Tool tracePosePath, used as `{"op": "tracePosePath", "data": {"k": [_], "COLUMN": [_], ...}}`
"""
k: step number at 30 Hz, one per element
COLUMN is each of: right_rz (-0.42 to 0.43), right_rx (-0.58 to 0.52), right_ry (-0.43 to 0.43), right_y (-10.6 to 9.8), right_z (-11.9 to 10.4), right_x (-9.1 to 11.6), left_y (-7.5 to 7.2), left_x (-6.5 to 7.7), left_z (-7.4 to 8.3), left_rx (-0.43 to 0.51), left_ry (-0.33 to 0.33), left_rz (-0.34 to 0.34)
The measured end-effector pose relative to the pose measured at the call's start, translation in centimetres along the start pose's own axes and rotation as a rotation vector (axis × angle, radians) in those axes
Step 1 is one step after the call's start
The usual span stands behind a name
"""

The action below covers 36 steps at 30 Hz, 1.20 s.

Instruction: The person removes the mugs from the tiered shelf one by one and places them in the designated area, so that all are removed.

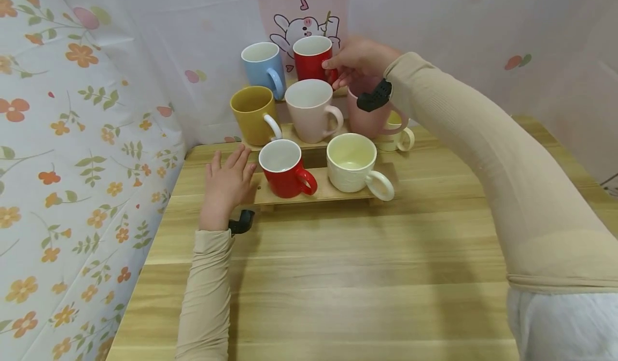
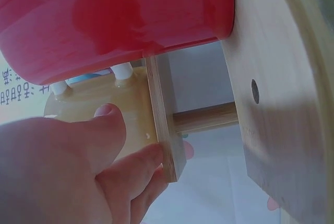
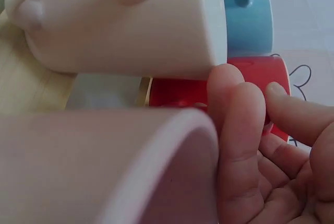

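Observation:
At the top of a stepped wooden rack [image 1: 322, 188], my right hand [image 1: 363, 58] pinches the handle of a red mug [image 1: 309, 67] between thumb and fingers. The right wrist view shows the fingertips at this red mug [image 3: 261, 72], its handle mostly hidden behind them. My left hand [image 1: 227, 186] rests at the rack's left end, fingers extended. In the left wrist view, its fingertips touch the edge of the middle shelf [image 2: 166, 130], with the thumb in front of a mustard mug [image 2: 136, 104]. Nothing is held in that hand.
A blue mug [image 1: 260, 70] shares the top step. Pale pink [image 1: 309, 115] and darker pink [image 1: 367, 117] mugs stand beside the mustard mug. Below are another red mug [image 1: 282, 177] and a cream mug [image 1: 348, 173]. A small yellow mug [image 1: 386, 144] sits behind, right, on the table [image 1: 367, 275].

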State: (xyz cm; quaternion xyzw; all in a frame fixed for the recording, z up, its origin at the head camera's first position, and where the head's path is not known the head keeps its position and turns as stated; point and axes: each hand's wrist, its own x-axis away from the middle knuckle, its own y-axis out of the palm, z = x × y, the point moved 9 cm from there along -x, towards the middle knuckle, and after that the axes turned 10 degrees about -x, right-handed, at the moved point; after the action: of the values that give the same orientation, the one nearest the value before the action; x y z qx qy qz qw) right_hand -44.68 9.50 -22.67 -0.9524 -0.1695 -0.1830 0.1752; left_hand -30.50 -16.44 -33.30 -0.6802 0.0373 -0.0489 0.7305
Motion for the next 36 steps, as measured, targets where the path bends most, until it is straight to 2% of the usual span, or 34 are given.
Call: {"op": "tracePosePath", "data": {"k": [9,18,25,36], "right_rz": [0.038,0.111,0.112,0.112], "right_rx": [-0.017,-0.139,-0.202,-0.319], "right_ry": [0.001,0.023,-0.024,-0.025], "right_y": [-0.4,-1.0,-1.4,-1.3], "right_z": [0.0,0.2,0.6,0.0], "right_x": [0.0,0.2,0.9,0.8], "left_y": [0.1,0.0,0.2,0.5], "left_x": [-0.3,-0.8,-1.2,-0.9], "left_z": [0.1,0.3,0.3,-0.4], "left_rx": [0.003,0.016,0.011,0.018], "left_ry": [-0.009,-0.003,0.015,-0.001], "left_rz": [-0.001,0.007,0.003,-0.012]}}
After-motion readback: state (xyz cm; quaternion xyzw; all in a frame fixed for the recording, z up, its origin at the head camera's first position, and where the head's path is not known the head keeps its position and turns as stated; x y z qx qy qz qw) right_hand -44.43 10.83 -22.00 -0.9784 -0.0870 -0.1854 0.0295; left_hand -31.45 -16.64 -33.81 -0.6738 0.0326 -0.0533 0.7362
